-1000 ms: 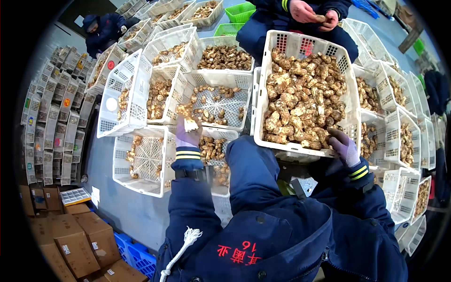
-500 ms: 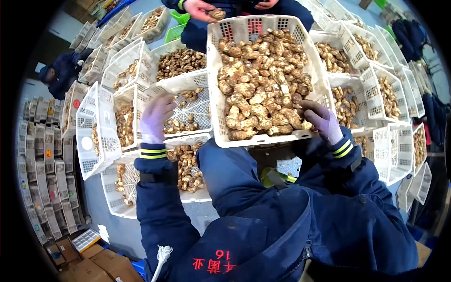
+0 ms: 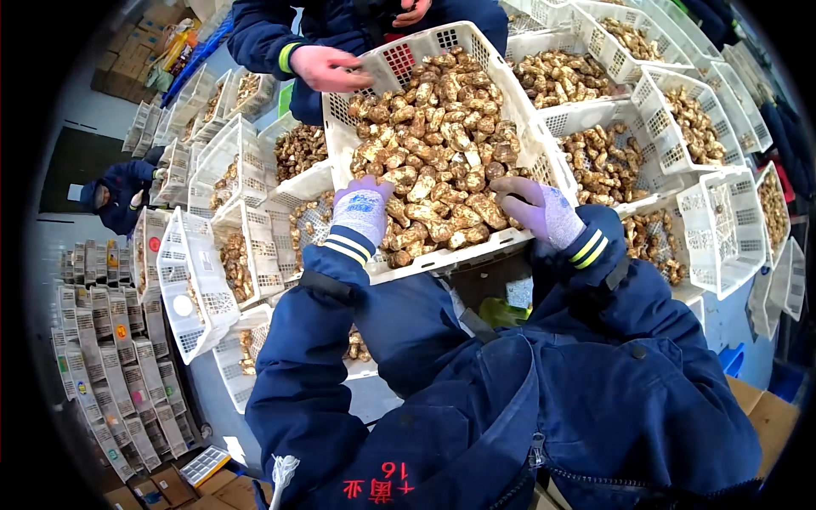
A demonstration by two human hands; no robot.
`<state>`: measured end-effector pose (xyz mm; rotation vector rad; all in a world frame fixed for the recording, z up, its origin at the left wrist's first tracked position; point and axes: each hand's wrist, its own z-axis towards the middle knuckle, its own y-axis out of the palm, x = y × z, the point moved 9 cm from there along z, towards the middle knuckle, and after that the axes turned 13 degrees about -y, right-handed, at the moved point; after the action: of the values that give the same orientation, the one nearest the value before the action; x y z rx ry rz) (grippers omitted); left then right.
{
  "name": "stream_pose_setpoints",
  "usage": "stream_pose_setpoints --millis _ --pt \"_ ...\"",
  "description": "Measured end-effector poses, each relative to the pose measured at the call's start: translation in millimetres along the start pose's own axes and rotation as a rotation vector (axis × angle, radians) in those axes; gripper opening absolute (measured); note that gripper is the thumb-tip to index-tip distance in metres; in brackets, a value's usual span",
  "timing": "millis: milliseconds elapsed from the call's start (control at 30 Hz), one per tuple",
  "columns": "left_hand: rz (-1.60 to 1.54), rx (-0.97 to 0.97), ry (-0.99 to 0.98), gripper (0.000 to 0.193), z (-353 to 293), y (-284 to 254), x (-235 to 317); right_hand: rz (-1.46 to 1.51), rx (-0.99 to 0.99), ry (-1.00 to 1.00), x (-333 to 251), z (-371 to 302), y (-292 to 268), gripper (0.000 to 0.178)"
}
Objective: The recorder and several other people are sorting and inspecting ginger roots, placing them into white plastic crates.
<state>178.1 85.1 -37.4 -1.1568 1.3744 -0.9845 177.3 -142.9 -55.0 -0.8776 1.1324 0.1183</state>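
Note:
A white plastic crate [image 3: 531, 119], heaped with stubby brown-and-cream mushrooms [image 3: 442, 144], sits tilted in front of me, its near edge over my lap. My left hand [image 3: 361, 211], in a lilac glove, reaches over the near left corner; its fingertips are at the mushrooms there, and no mushroom shows in its grasp. At the near right side, my right hand [image 3: 544, 211], also gloved, has its thumb and fingers apart. Its fingertips touch or nearly touch a darker mushroom. Across the crate, a co-worker's bare hand [image 3: 331, 70] hovers by the far left rim.
White crates of mushrooms surround me, including one crate [image 3: 608, 161] at right and another [image 3: 200, 285] at left. Grey stacked crates [image 3: 110, 365] stand further left. Cardboard boxes [image 3: 174, 486] lie at lower left. Another person [image 3: 119, 195] works at far left.
My left hand has moved right, from outside the crate to the mushrooms in it. My right hand stays by the right side. The co-worker's hand no longer shows a mushroom. My view has shifted.

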Motion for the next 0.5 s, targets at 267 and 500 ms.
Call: stream_pose_setpoints --millis 267,500 --pt "-0.586 -0.05 -0.145 0.034 -11 0 -44 0.277 0.276 0.077 -12 -9 -11 0.032" --pt "-1.364 -0.106 -0.247 0.042 -43 -2 -39 0.074 0.226 -0.292 -96 8 6 0.052"
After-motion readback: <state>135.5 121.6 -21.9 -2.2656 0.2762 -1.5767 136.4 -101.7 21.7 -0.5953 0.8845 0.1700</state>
